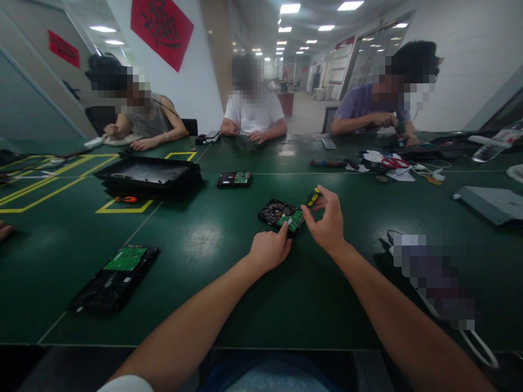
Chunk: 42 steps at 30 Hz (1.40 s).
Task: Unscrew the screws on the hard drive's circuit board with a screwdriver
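Observation:
A hard drive [273, 213] lies on the green table with its green circuit board facing up. My left hand [268, 250] is at its near edge, the index finger pressing on the board and the other fingers curled in. My right hand [328, 220] grips a yellow and black screwdriver [314, 198] by its handle, at the right end of the drive. The screwdriver's tip is too small to make out. A second hard drive [235, 179] rests farther back, and a larger-looking third one [116, 277] lies at the front left, also with its board up.
Stacked black trays [149, 173] stand at the left beside an orange-handled tool [126, 199]. On the right are a phone [435, 283] with a strap, a grey box [492, 204], red scissors [395, 162] and a plastic bottle [496, 142]. Three people sit across the table [204, 310].

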Available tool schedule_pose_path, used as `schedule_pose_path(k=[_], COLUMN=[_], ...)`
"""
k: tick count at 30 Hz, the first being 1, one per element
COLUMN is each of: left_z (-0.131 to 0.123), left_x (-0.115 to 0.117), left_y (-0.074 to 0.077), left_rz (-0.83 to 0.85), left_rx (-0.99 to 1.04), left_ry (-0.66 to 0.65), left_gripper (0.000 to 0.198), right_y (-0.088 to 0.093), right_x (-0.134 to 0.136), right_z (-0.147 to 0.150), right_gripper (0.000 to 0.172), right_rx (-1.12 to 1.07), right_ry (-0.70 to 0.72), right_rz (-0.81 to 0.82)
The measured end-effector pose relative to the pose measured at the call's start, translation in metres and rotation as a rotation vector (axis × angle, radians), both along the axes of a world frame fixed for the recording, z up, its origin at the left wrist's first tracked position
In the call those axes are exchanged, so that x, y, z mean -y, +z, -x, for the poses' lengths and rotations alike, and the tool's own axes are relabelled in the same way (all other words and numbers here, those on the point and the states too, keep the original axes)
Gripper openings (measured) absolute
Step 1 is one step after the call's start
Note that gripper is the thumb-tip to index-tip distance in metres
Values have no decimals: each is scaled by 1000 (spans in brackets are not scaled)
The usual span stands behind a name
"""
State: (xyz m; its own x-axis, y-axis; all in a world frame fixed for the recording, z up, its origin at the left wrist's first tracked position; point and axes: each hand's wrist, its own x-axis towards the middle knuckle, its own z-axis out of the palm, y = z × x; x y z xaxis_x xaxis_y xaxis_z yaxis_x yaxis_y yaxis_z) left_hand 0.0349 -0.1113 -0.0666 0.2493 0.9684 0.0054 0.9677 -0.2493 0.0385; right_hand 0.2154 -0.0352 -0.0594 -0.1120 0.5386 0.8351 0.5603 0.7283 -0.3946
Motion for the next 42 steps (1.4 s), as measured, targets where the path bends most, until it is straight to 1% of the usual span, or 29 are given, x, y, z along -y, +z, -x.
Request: schedule_pose_path(k=[2, 6, 12, 16, 23, 27, 31, 42], left_z=[0, -1, -1, -2, -2, -2, -2, -2], left_x=[0, -1, -1, 1, 2, 1, 0, -1], left_y=[-1, -2, 1, 3, 3, 2, 1, -2], left_rz=[-7, -10, 2, -11, -9, -12, -14, -9], left_rx=[-3, 1, 2, -7, -5, -2, -6, 4], left_ry=[-1, 1, 13, 10, 9, 6, 17, 16], left_gripper=[62, 61, 61, 61, 61, 61, 61, 61], right_y=[0, 1, -1, -1, -1, -1, -1, 2], right_x=[1, 2, 1, 0, 0, 1, 1, 5], right_z=[0, 1, 1, -1, -1, -1, -1, 0], right_gripper=[67, 65, 70, 67, 66, 67, 68, 60], right_rx=[3, 35, 6, 13, 13, 21, 24, -2], right_ry=[-3, 44, -2, 17, 16, 44, 51, 85], right_rz=[-5, 2, 38, 48, 27, 4, 17, 30])
